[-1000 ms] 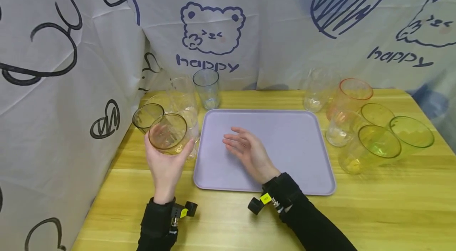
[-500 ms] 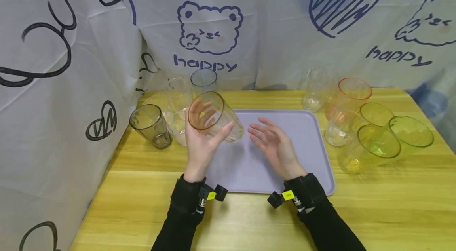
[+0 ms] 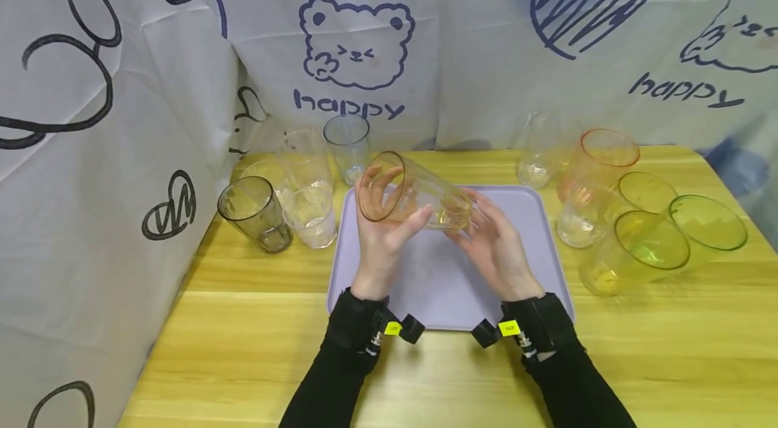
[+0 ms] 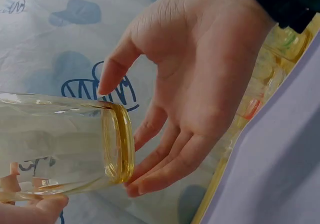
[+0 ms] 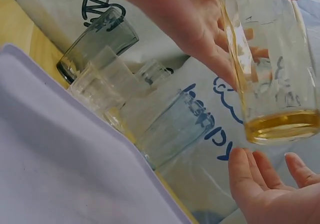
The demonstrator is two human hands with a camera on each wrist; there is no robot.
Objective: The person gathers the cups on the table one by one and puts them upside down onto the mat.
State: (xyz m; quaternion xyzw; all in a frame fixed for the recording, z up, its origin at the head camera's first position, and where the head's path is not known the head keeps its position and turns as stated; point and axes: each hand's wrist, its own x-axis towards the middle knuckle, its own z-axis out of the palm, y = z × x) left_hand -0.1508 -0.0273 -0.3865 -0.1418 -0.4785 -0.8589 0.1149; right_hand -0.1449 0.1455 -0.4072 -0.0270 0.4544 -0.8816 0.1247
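Note:
An amber-tinted drinking glass [image 3: 440,188] is held above the tray, tipped nearly on its side with its mouth to the left. My left hand [image 3: 378,249] grips it near the rim, thumb across the front and fingers behind. At the base end is my right hand [image 3: 501,249], its fingers loosely extended. In the left wrist view the right fingertips [image 4: 132,188] lie close to the thick amber base [image 4: 122,144]; whether they touch it is hard to tell. Beneath both hands lies a lilac tray [image 3: 437,293] with nothing standing on it.
Left of the tray stand a dark grey glass [image 3: 255,215], a clear glass [image 3: 311,219] and a bluish glass [image 3: 348,151]. To its right are an orange-red glass [image 3: 598,161], a yellow glass [image 3: 638,259] and a green-rimmed glass [image 3: 708,229]. A printed cloth [image 3: 474,90] hangs behind.
My left hand has carried the amber glass from the left-hand group rightward over the tray, tilting it from mouth-up to nearly level. My right hand has shifted right and met the base end.

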